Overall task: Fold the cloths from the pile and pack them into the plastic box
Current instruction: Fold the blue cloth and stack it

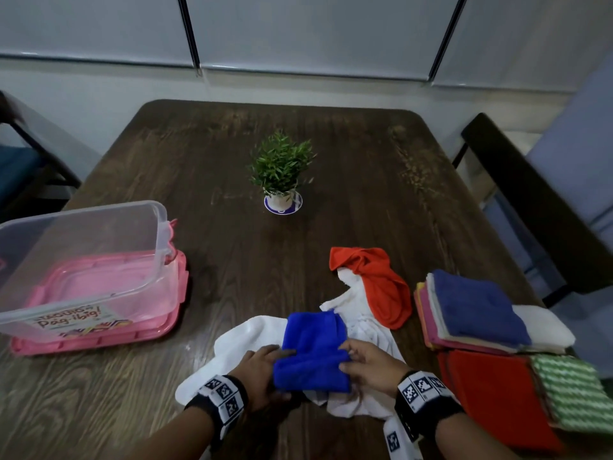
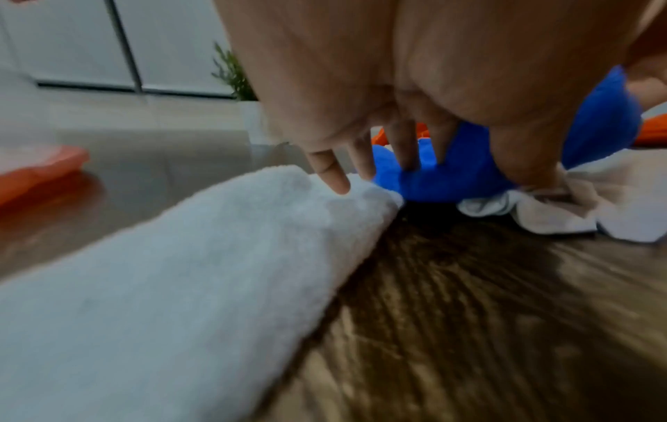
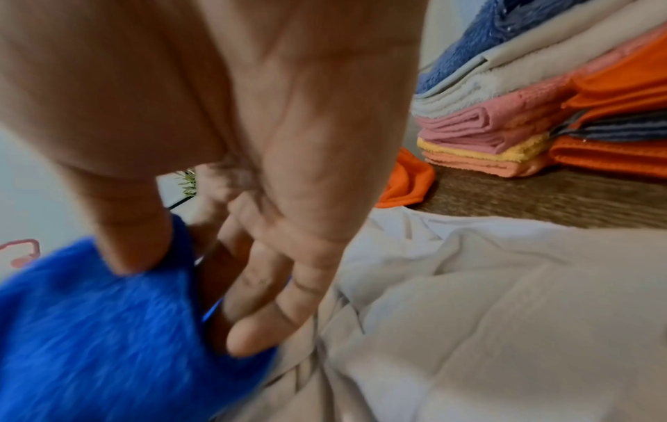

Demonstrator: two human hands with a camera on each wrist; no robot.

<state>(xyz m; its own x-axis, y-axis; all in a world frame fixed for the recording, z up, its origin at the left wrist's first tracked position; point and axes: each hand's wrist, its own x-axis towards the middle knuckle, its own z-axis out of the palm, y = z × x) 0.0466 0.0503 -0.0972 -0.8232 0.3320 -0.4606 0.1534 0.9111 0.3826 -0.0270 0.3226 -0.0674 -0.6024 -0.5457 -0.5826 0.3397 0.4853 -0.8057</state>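
From my seat I see the blue cloth [image 1: 311, 350] at about 6 o'clock on the table [image 1: 331, 167], a fuzzy, deep blue piece folded over into a thick, rough rectangle. It lies on top of crumpled white cloths [image 1: 232, 346], one plush and towel-like, the other thinner and creased.

At 9 o'clock stands the plastic box [image 1: 83, 257], clear-walled with rounded corners and a printed label on its front. It sits on a pink lid [image 1: 99, 340] with clip tabs, and I see no cloth inside it.

My left hand [image 1: 262, 373] grips the left edge of the blue cloth, thumb low at the near side and fingers [image 2: 408, 148] curled onto the nap. My right hand [image 1: 368, 363] pinches the right edge, thumb on top and fingers [image 3: 260, 291] tucked beneath.

At 12 o'clock, well apart, a small leafy potted plant [image 1: 282, 167] stands in a white pot on a round coaster.

At about 4 o'clock, a loose orange-red cloth [image 1: 374, 280] lies rumpled over a white one. Farther right, near 3 o'clock, rests a neat stack of folded cloths [image 1: 474, 310]: dark blue on top, then white, pink and yellow layers. Just nearer to me lie flat orange pieces [image 1: 491, 396] and a green-and-white patterned one [image 1: 570, 390].
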